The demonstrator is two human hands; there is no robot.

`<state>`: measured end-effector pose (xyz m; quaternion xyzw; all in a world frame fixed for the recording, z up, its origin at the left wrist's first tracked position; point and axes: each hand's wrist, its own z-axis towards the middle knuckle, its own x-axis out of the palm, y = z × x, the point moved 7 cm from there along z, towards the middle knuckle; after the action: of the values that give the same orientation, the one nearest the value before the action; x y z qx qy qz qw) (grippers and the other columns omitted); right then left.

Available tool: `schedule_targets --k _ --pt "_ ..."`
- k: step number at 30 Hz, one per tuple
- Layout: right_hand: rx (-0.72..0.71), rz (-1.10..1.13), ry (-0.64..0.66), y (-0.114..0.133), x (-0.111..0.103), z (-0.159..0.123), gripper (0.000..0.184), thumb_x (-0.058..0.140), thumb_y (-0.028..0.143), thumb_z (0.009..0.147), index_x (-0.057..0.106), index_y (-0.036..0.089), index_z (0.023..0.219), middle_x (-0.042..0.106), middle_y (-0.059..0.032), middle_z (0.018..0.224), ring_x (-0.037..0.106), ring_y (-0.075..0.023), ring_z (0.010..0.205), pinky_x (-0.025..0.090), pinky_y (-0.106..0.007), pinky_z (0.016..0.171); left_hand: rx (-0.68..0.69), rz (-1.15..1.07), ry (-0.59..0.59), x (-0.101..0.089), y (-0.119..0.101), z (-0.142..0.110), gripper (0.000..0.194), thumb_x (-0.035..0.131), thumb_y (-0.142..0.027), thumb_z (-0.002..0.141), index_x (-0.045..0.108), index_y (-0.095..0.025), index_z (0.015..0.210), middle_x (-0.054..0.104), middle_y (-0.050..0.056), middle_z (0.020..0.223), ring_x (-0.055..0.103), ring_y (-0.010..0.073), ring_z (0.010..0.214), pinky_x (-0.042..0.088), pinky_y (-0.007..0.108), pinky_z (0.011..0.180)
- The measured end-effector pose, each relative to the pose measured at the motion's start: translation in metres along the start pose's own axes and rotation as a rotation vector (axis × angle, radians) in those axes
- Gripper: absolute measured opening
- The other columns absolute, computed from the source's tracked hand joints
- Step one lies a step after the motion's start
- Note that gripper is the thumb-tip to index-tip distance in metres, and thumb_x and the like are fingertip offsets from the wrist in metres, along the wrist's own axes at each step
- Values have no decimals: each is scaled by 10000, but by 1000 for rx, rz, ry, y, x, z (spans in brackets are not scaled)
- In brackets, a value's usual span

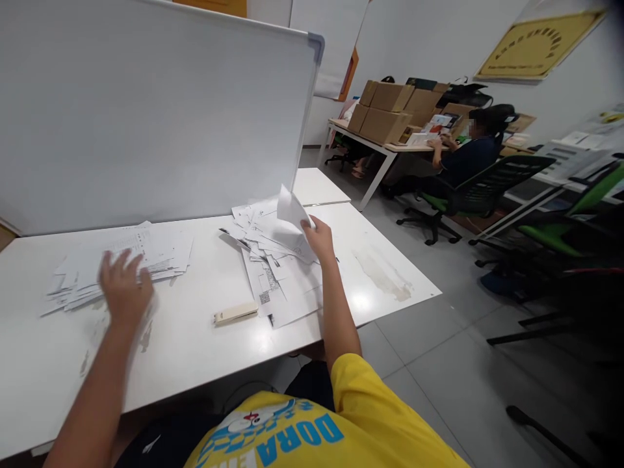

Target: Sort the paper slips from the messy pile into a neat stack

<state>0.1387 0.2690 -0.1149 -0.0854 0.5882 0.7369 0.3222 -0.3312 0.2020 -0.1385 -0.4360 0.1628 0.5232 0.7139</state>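
My right hand [320, 239] pinches the edge of a white sheet of paper [291, 208], raised and bent above a loose pile of printed papers [292, 286]. Those papers lie at mixed angles, and some carry printed codes. On the left, my left hand [125, 286] has its fingers spread at a neater stack of papers [166, 250]; whether the fingertips touch it I cannot tell. Between the two heaps, closer to my body, lies a narrow cream stapler [236, 313], apart from both hands.
A large whiteboard [156, 117] stands along the back of the white table [195, 354]. The table's right edge ends above a grey tiled floor. Farther right, a seated person [470, 153] works at another desk with cardboard boxes [385, 114]. Green-black chairs [468, 185] stand nearby.
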Motion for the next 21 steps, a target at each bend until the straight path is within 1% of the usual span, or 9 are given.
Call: schedule_targets --k 2,3,5,7,10,12,14,16,21 --pt "-78 167 63 29 2 -18 429 488 460 926 682 208 1214 740 -34 1101 666 -252 996 534 -360 858 23 -311 140 20 -46 -16 500 471 -455 904 593 -148 1280 544 165 1414 365 315 1429 227 529 1204" --pt "-107 201 125 43 7 -29 434 502 474 924 684 210 1215 742 -35 1100 673 -254 988 543 -372 850 -3 -507 254 34 -68 -26 559 482 -528 891 560 -187 1328 537 152 1428 431 309 1387 295 514 1178" --pt "-169 178 290 67 27 -58 452 512 490 933 654 240 1282 736 -40 1150 687 -263 998 556 -407 852 -106 -908 477 60 -107 -48 707 413 -701 860 496 -255 1403 542 141 1429 504 321 1330 413 520 1093" --pt "-291 89 433 83 51 -90 493 518 492 944 583 260 1374 692 -56 1275 658 -284 1132 532 -451 949 -243 -1158 614 75 -131 -64 824 273 -819 825 489 -288 1417 597 133 1364 526 344 1308 468 552 1023" --pt "-515 -48 546 89 81 -131 582 546 458 948 476 201 1466 475 -99 1527 438 -306 1417 393 -474 1141 -446 -1233 601 79 -132 -71 913 194 -862 797 538 -255 1386 673 127 1243 511 382 1309 477 596 998" --pt "-606 -103 557 83 92 -148 609 530 448 965 410 193 1505 363 -100 1593 308 -287 1495 321 -462 1195 -523 -1186 566 76 -122 -71 939 198 -864 792 563 -214 1363 695 126 1201 503 399 1307 479 599 1002" --pt "-680 -142 560 79 96 -159 613 501 465 980 365 224 1527 322 -83 1613 251 -262 1519 283 -457 1214 -500 -1122 565 72 -118 -70 902 238 -830 811 582 -184 1338 706 126 1172 520 398 1291 483 589 1009" --pt "-762 -170 593 78 96 -168 609 501 485 978 365 253 1525 315 -70 1617 238 -252 1524 247 -468 1224 -419 -1058 560 68 -117 -69 801 328 -756 841 597 -167 1314 711 129 1149 564 387 1248 492 575 1010" --pt "-910 -97 696 87 83 -182 507 537 437 957 496 286 1439 418 -33 1569 274 -228 1512 207 -465 1236 -321 -793 429 62 -111 -68 664 430 -650 873 608 -161 1287 722 132 1088 654 356 1115 532 545 967"
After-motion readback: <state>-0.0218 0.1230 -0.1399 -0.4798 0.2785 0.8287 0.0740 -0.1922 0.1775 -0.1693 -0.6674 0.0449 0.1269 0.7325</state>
